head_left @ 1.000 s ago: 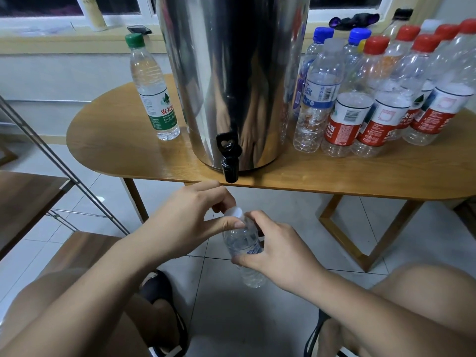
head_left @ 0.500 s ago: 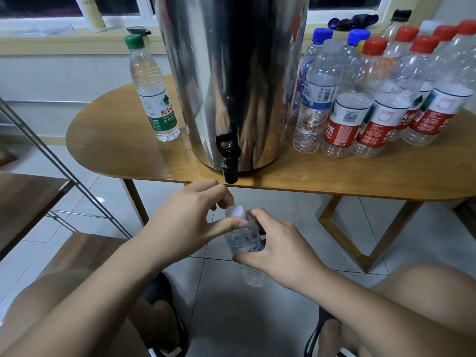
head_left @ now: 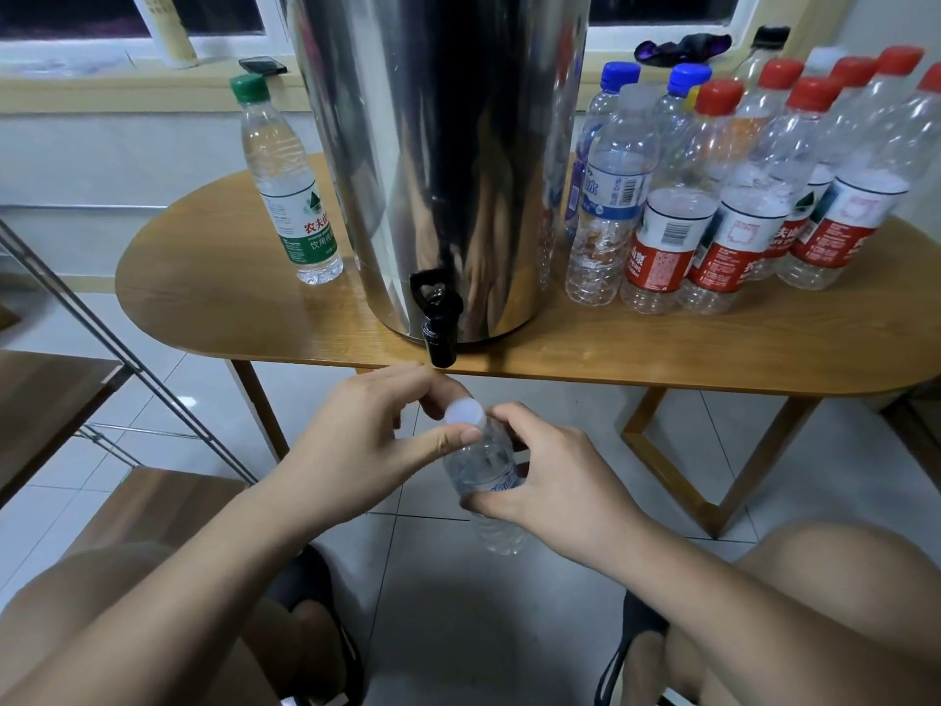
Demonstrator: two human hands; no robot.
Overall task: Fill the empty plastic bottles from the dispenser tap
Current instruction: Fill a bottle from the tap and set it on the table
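Table (head_left: 214,298): wooden, rounded ends. Steel dispenser (head_left: 438,145) stands on it at centre. Bottle cluster (head_left: 733,206) at its 3 o'clock, red and blue caps, packed close together. Green-cap bottle (head_left: 293,196) alone at its 9 o'clock, upright. Both hands are below the table's near edge. Right hand (head_left: 555,481) is wrapped round the small clear bottle (head_left: 483,471), which tilts slightly. Left hand (head_left: 356,440) pinches the white cap (head_left: 464,412) on the bottle's neck between thumb and fingers. Black tap (head_left: 439,323) at the dispenser's 6 o'clock; held bottle at the tap's 6 o'clock, not touching. Can't tell if the cap is loose.
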